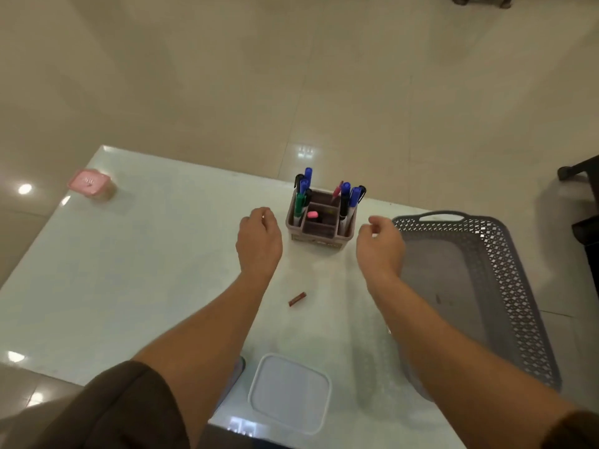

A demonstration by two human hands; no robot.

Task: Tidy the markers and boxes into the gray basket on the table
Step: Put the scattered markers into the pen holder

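- Both hands are over the counter (146,270), one on each side of the brownish marker holder (321,230).
- The left hand (259,234) is just left of the holder. Its fingers are loosely curled with nothing in them, and it doesn't look like it's touching the holder.
- Same deal with the right hand (381,244). It sits between the holder and the gray basket (525,319), with relaxed, bent fingers holding nothing.
- The markers (345,192) stand upright in the holder's compartments. They're mostly blue and black caps, with a green marker (299,202) on the left side.
- The gray basket is at the right end of the counter, partly hidden behind the right forearm.
- The white-lidded box (290,392) is at the near edge, between the forearms.
- The pink-lidded box (91,184) is way off at the far left corner.
- A small red thing (297,298) lies flat between the arms. It's too small to tell what it is.
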